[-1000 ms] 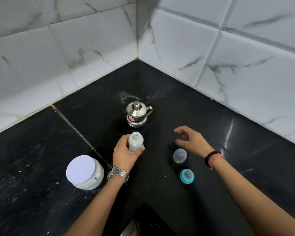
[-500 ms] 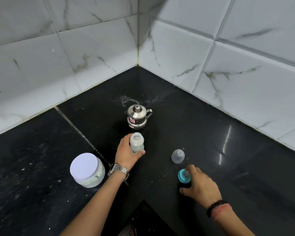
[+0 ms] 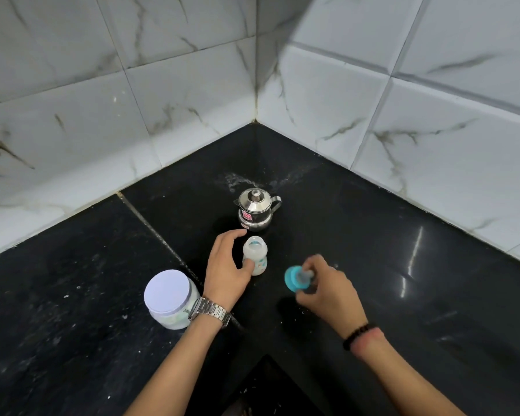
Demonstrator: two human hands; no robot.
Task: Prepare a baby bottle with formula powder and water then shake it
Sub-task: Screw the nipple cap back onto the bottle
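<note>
Two hands are seen over the black bench (image 3: 72, 340), both near the centre of the frame; the baby bottle (image 3: 255, 255) stands upright and uncapped just below the steel kettle (image 3: 256, 209), with a milky fill visible through its wall. The left hand (image 3: 227, 270) is curled loosely beside the bottle, its thumb touching the lower body while the other fingers (image 3: 233, 234) arch apart from the neck, so the bottle is steadied rather than clasped. The right hand (image 3: 327, 285) is closed on the teal nipple collar (image 3: 294, 279), which is lifted off the bench and turned on its side, just right of the bottle. A white-lidded formula jar (image 3: 170, 298) sits at lower left, partly behind the left wrist.

The bottle is judged to be light, stiff plastic, top-heavy once filled and easily tipped; it is best held around the waist of the body, low down, while the collar is threaded on. The collar is small and rigid with a soft teat; it should be gripped by its ribbed rim, not the teat.

Compared with half a second earlier, the collar has been raised from the bench; the clear dome cap seen then is no longer visible, being possibly hidden by the right hand; the left hand's hold has been loosened.
</note>
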